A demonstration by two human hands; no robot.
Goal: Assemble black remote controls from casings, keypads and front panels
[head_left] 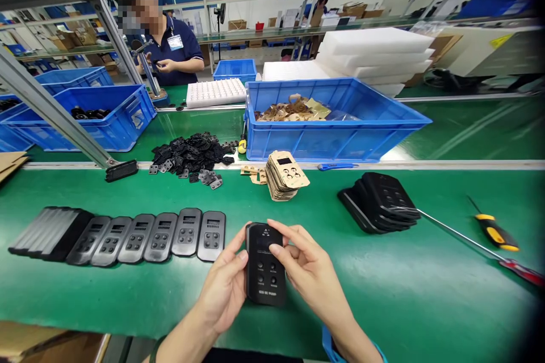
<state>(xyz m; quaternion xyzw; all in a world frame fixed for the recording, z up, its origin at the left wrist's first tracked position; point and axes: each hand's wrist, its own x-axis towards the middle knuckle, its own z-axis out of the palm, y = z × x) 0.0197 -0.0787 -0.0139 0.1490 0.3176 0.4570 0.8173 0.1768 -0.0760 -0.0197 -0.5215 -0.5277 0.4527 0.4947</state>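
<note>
Over the near side of the green bench (383,306), between both hands, a black casing (266,272) is held with its four round buttons facing up; whether its lower end touches the surface is hard to tell. The left hand (221,289) pinches the left edge, thumb over the rim and fingers along the side, partly hidden. The right hand (309,264) grips the upper right, thumb tip on the face and index finger at the top edge, the other fingers folded beside it. It looks like stiff moulded plastic, probably light enough for one hand, with smooth sides that could slide under dry fingertips and a dark face likely to take smudges or scratches. The long side edges seem the safest hold, clear of the buttons and the upper panel. Similar casings lie overlapped in a row (164,238) to the left, and dark pieces sit in a stack (383,201) to the right
</note>
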